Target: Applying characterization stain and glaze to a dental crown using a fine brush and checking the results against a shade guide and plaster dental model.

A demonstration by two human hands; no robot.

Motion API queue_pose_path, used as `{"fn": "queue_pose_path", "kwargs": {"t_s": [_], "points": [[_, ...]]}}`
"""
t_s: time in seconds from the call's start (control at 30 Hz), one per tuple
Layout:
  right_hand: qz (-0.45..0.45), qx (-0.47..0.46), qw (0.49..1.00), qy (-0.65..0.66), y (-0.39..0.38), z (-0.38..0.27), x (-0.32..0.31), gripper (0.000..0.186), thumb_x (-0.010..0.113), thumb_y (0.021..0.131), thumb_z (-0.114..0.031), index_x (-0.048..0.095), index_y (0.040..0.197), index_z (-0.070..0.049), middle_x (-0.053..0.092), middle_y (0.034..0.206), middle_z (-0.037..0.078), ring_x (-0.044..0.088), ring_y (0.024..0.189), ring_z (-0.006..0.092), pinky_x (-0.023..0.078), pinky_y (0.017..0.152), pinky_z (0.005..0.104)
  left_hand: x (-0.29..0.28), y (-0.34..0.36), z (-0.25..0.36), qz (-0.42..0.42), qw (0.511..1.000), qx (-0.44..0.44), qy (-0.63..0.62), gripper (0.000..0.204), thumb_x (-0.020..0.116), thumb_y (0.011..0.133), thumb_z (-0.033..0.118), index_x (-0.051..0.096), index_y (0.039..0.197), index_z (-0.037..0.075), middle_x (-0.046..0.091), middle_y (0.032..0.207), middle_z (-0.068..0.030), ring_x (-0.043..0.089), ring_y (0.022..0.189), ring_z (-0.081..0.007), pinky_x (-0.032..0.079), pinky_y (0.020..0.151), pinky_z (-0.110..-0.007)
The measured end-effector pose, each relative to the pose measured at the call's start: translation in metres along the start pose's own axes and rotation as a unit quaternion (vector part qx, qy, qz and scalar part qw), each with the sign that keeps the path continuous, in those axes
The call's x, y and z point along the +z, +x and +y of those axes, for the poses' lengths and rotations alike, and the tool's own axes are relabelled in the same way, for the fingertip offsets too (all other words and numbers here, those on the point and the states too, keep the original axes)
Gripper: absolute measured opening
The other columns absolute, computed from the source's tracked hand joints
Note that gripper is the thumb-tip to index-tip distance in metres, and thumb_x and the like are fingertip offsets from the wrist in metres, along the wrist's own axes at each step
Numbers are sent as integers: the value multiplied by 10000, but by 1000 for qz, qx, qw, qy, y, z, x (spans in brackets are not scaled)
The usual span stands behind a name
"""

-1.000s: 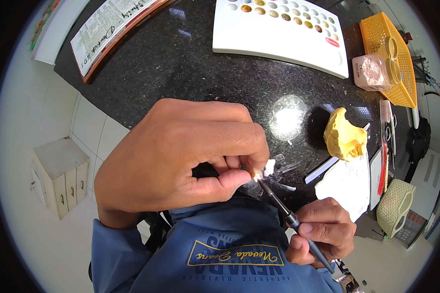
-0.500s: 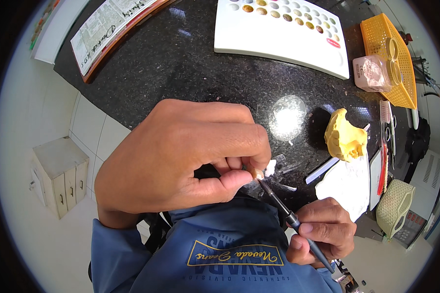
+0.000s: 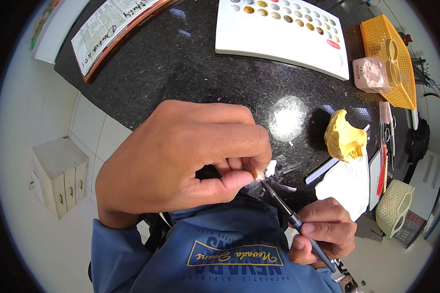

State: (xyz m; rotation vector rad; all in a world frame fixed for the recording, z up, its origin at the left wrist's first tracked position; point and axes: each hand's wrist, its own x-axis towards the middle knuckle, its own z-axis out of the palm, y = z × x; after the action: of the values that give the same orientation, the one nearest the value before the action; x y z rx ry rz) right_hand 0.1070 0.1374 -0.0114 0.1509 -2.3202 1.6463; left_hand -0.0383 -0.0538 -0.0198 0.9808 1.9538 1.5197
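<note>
My left hand point(image 3: 181, 156) is closed in a pinch, with a small tooth-coloured dental piece point(image 3: 259, 176) between thumb and fingertips. Most of the piece is hidden by those fingers. In my right hand point(image 3: 327, 228) is a slim dark brush point(image 3: 284, 210), gripped along its handle like a pen. Its fine tip points up and left, at the dental piece or touching it. A yellow dental cast point(image 3: 344, 139) stands to the right, beyond the right hand. White tissue point(image 3: 344, 188) lies between the cast and that hand.
A white palette point(image 3: 278, 46) with coloured wells lies at the back. At the far right are a jar of pinkish powder point(image 3: 370, 74), a yellow basket point(image 3: 405, 88) and a cream basket point(image 3: 395, 209). A framed sheet point(image 3: 107, 34) sits at the dark counter's point(image 3: 142, 73) left edge.
The brush tip has shifted very slightly to the right along the dental piece. Both hands keep their grips and almost the same places.
</note>
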Motion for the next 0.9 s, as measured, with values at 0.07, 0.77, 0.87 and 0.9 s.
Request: {"fn": "queue_pose_path", "kwargs": {"t_s": [0.07, 0.77, 0.87, 0.9], "points": [[-7, -8, 1000, -1, 2, 1, 0, 219, 783, 648, -11, 630, 803, -16, 624, 711, 101, 647, 612, 210, 522, 499, 275, 0, 0, 0, 0, 1000, -3, -1, 151, 710, 625, -18, 668, 760, 35, 634, 768, -69, 626, 592, -99, 505, 518, -192], [18, -38, 998, -53, -6, -5, 0, 236, 779, 644, -28, 610, 808, -43, 618, 751, 95, 645, 643, 208, 530, 522, 273, -1, 3, 7, 6, 999, -30, -19, 180, 702, 614, -23, 661, 788, -3, 642, 727, -79, 632, 620, -107, 513, 535, -195], [37, -39, 997, -52, -6, 0, 3, 243, 779, 643, -19, 600, 806, -34, 615, 734, 100, 644, 632, 206, 534, 513, 272, 0, 4, 7, 12, 999, -36, -13, 183, 696, 611, -26, 668, 791, -5, 639, 709, -79, 632, 619, -107, 514, 529, -195], [33, -39, 997, -49, -6, 1, 3, 242, 779, 644, -16, 594, 799, -30, 613, 725, 101, 643, 622, 207, 535, 509, 275, 0, 3, 8, 13, 999, -39, -10, 186, 689, 612, -31, 673, 795, -6, 639, 707, -79, 633, 619, -108, 515, 529, -195]]}}
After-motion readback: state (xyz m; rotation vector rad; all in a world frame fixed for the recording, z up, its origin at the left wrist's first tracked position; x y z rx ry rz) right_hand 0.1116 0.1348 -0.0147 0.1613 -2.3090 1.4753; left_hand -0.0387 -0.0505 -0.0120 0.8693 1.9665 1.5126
